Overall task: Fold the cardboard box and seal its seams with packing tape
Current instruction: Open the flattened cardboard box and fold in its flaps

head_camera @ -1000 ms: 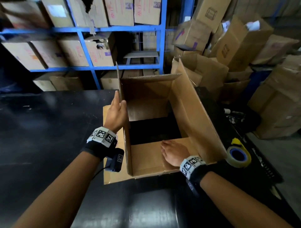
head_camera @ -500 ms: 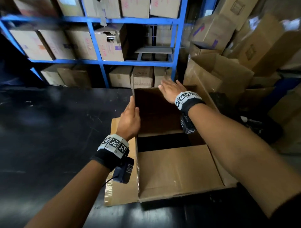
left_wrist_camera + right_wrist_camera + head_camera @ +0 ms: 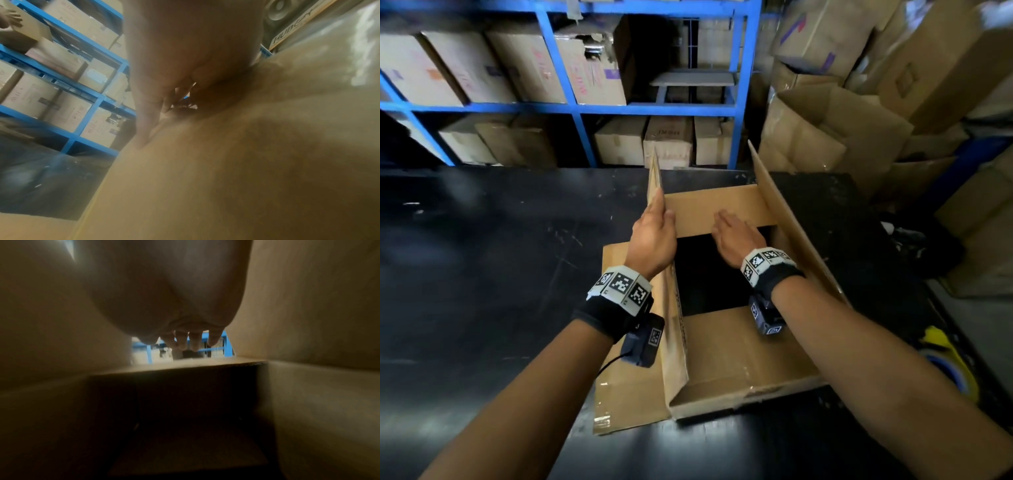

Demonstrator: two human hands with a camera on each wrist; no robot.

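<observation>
A black worktop fills the scene, and behind its far edge a blue shelf rack holds rows of closed cartons, with a loose heap of brown cartons piled past the far right corner. The cardboard box stands open near the worktop's near edge, right of the middle, its two long flaps upright on the left and right and its near flap already folded flat inside. The far flap is lowered across the opening; the right hand lies on it with fingers straight and together, pressing flat (the right wrist view shows only fingertips against a strip of blue rack, the box walls closing in on both sides). The left hand grips the top edge of the upright left flap, thumb on the inner face and fingers outside. That flap and the right one wall off both hands. A roll of packing tape in a yellow dispenser lies by the worktop's right edge, partly hidden behind the right forearm.
</observation>
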